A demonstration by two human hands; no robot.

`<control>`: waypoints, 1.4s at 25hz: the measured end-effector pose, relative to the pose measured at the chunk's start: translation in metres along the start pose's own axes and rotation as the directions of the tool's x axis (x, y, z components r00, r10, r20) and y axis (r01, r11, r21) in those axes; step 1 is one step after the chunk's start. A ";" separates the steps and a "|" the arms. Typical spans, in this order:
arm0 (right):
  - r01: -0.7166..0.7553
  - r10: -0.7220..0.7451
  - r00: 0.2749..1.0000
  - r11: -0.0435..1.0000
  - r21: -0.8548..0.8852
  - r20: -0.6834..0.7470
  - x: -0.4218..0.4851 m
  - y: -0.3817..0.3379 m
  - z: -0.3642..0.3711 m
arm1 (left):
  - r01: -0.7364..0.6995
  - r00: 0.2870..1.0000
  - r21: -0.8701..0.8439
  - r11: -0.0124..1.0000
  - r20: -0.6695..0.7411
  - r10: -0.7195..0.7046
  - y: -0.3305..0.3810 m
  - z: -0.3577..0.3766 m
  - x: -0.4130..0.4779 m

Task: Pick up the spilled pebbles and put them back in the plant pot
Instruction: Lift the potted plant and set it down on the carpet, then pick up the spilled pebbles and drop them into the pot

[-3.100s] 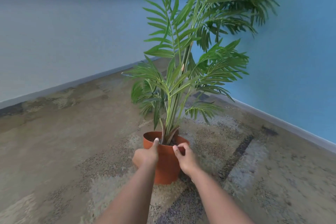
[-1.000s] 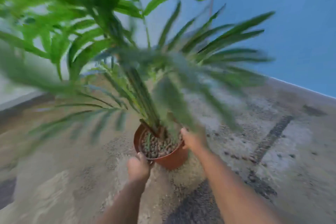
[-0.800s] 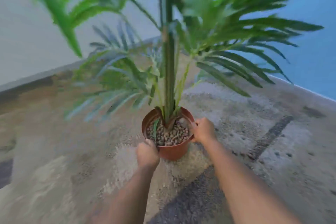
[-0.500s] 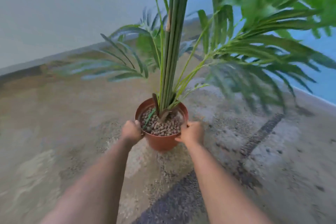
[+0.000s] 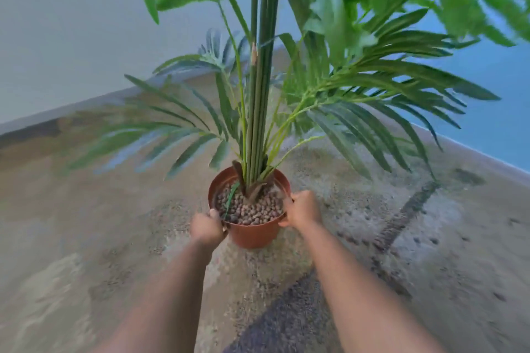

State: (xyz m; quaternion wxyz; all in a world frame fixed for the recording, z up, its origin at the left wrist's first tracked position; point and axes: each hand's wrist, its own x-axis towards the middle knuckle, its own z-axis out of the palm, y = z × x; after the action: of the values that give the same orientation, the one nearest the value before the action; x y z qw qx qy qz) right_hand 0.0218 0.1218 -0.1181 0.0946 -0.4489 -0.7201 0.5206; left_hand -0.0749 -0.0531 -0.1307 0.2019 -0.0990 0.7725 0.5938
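A terracotta plant pot (image 5: 252, 235) stands upright on the patterned carpet (image 5: 86, 223) in the middle of the head view. Brown pebbles (image 5: 249, 210) fill it around the stems of a tall green palm (image 5: 262, 80). My left hand (image 5: 207, 228) is closed on the pot's near-left rim. My right hand (image 5: 302, 208) is closed on its right rim. A few small dark specks, perhaps loose pebbles (image 5: 430, 241), lie on the carpet to the right; blur keeps me from being sure.
Palm fronds (image 5: 387, 89) spread wide above and to the right of the pot. A grey wall (image 5: 71, 37) runs behind on the left and a blue wall (image 5: 487, 94) on the right; they meet in a corner behind the plant.
The pot was tilted toward me with the plant swinging; now it is upright. Both hands stayed on the rim, and my view has come closer and higher over the pot.
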 end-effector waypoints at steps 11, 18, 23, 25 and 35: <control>0.185 -0.153 0.969 0.969 -0.161 0.193 -0.063 0.048 -0.042 | -0.134 0.991 -0.032 0.991 0.027 0.134 -0.034 -0.012 -0.089; 0.103 -0.103 0.995 0.994 0.030 -0.004 -0.158 0.159 -0.083 | -0.240 0.949 0.252 0.938 0.263 0.172 -0.142 -0.014 -0.182; -0.168 0.156 0.934 0.986 -0.010 -0.322 -0.213 0.238 -0.114 | -0.386 0.879 0.407 0.828 0.433 0.197 -0.178 -0.006 -0.205; -0.295 0.266 0.878 0.955 -0.011 -0.397 -0.225 0.245 -0.125 | -0.445 0.866 0.454 0.772 0.437 0.242 -0.174 0.007 -0.199; -0.574 0.650 0.759 0.684 -0.451 0.020 -0.291 0.226 -0.105 | -0.415 0.902 0.595 0.688 0.370 0.223 -0.156 0.064 -0.166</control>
State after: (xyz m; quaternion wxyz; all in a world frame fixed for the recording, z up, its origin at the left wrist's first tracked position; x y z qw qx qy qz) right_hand 0.3774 -0.0128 -0.1644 -0.2485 -0.6249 -0.6270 0.3932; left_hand 0.1475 -0.0491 -0.2100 0.2188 0.1974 0.9021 0.3152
